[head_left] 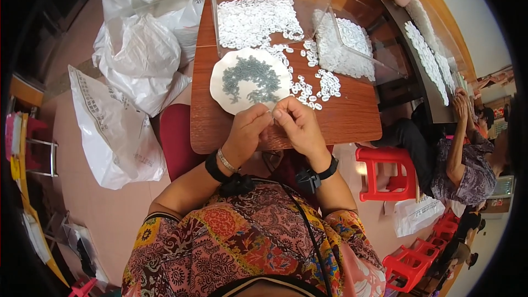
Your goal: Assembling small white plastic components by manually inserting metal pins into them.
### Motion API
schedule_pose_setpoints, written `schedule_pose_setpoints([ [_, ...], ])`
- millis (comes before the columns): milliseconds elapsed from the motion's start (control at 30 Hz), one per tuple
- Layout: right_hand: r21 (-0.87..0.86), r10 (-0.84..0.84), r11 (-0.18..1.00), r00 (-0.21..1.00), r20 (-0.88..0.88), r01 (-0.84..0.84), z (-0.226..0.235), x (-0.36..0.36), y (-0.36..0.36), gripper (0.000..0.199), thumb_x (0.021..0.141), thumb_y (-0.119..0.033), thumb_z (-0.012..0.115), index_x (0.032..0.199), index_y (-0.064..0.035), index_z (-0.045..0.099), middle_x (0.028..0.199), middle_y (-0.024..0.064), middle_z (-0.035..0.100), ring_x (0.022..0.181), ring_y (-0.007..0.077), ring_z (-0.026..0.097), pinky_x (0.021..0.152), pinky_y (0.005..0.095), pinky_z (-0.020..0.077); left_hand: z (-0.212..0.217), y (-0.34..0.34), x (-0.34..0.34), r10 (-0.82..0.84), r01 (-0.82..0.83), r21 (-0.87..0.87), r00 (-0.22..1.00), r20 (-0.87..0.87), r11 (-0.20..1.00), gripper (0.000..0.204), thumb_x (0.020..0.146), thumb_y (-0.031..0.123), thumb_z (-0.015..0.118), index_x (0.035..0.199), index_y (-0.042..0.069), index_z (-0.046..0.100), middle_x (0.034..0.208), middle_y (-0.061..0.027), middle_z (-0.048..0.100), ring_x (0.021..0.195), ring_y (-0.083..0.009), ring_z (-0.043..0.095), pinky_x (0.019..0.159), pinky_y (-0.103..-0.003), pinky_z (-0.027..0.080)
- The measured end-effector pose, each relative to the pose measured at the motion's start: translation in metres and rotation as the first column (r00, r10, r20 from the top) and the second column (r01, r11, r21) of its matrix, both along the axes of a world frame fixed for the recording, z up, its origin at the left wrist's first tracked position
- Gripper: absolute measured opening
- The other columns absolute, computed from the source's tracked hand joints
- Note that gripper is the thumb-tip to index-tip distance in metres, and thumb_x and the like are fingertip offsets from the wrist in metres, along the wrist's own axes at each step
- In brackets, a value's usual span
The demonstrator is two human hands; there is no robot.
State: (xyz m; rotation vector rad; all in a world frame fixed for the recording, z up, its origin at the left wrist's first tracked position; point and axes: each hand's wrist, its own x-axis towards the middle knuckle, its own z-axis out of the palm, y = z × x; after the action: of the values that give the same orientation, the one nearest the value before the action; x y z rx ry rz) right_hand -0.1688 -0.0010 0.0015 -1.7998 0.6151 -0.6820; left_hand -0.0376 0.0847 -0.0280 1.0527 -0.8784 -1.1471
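Observation:
My left hand (251,126) and my right hand (297,122) meet fingertip to fingertip just over the near rim of a white scalloped plate (219,83). Both are closed in a pinch around a small whitish piece at their tips, too small to name. On the plate lies a loose ring of small grey-green parts (250,74). Right of the plate, small white oval pieces (329,84) with dark markings are scattered on the brown wooden table (352,111). A larger heap of the white ovals (258,19) spreads behind the plate.
Clear upright panels (352,38) stand around the heaps at the back. White sacks (137,60) stand on the left floor. At right are a red plastic stool (388,173) and another person (465,159) working at a dark table (434,107) with more white pieces.

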Motion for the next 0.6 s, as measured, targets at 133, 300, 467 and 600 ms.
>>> schedule_pose_setpoints([
  [133,-0.040,-0.006,0.999,0.999,-0.044,0.004,-0.001,-0.003,-0.002,0.012,0.087,-0.011,0.057,0.081,-0.0015,0.054,0.063,0.0014,0.050,0.059,0.0079,0.043,0.054,0.0245,0.0379,-0.001,0.001,0.002,-0.011,0.010,0.024,0.999,0.049,1.000,0.022,0.092,0.023,0.049,0.080,0.005,0.054,0.061,0.0023,0.049,0.052,-0.0055,0.046,0.048,-0.019,0.035],
  [300,-0.130,0.028,0.991,0.994,-0.109,-0.042,0.003,-0.004,-0.002,0.014,0.086,-0.012,0.058,0.079,-0.0018,0.054,0.062,0.0040,0.051,0.057,0.0103,0.045,0.053,0.0270,0.0392,0.005,0.005,0.000,0.004,-0.009,0.050,0.997,0.083,0.999,0.026,0.091,0.019,0.049,0.074,0.001,0.052,0.059,-0.0005,0.048,0.051,-0.0068,0.045,0.048,-0.022,0.036],
  [467,-0.031,0.026,0.999,0.998,-0.065,-0.028,0.001,-0.005,0.000,0.015,0.088,-0.013,0.057,0.079,-0.0004,0.056,0.066,0.0023,0.055,0.061,0.0086,0.048,0.056,0.0265,0.0411,0.003,0.006,0.000,-0.008,0.006,0.060,0.999,0.032,0.998,0.023,0.092,0.022,0.049,0.079,0.004,0.055,0.060,0.0020,0.049,0.052,-0.0060,0.046,0.048,-0.019,0.035],
  [600,-0.178,-0.096,0.981,0.991,-0.088,0.079,0.010,-0.016,-0.032,0.014,0.087,-0.013,0.057,0.088,0.0003,0.063,0.076,0.0063,0.062,0.070,0.0119,0.056,0.064,0.0263,0.0454,0.011,0.007,0.007,-0.010,0.012,0.072,0.999,-0.031,0.997,0.023,0.092,0.022,0.048,0.078,0.004,0.055,0.060,0.0013,0.049,0.052,-0.0069,0.046,0.049,-0.020,0.035],
])
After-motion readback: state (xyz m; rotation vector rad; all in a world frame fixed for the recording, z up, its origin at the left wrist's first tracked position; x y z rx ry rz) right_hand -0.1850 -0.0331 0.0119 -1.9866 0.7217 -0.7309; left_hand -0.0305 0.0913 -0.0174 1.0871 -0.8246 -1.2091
